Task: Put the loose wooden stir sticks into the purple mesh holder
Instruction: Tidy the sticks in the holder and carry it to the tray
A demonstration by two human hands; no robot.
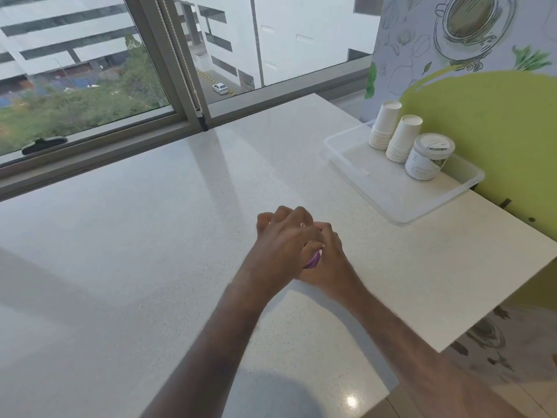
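White speckled stone countertop (pixel 150 251) beneath a grey-framed sliding window (pixel 168 86), pale multi-storey buildings, green trees and a small white car outside; illustrated wall panel with a sketched cup and leaves (pixel 452 40) at upper right, above a lime-green curved surface (pixel 497 131). Clear shallow plastic tray (pixel 391 194) at the counter's right side, touching the lime-green surface, with two upside-down stacks of white paper cups (pixel 394 134) and, just beside them, a white round lidded tub with a printed label (pixel 429 156) grouped at the tray's far end. Two bare forearms extended from the lower edge and meeting near the counter's middle. Left hand (pixel 283 236) uppermost, fingers curled downward, overlapping the right hand; grip hidden by its own back, so whether anything is held cannot be told. Right hand (pixel 328 257) just beside and partly under the left, fingers curled round a purple holder (pixel 313 260), only a small sliver of purple visible between the two hands; mesh texture too obscured to make out. Purple holder well apart from the tray, nearer the wearer, at or just above the countertop; contact with the surface not discernible. Loose wooden stir sticks not distinguishable, hidden by the hands if present. Soft shadows of the arms on the counter beneath them.
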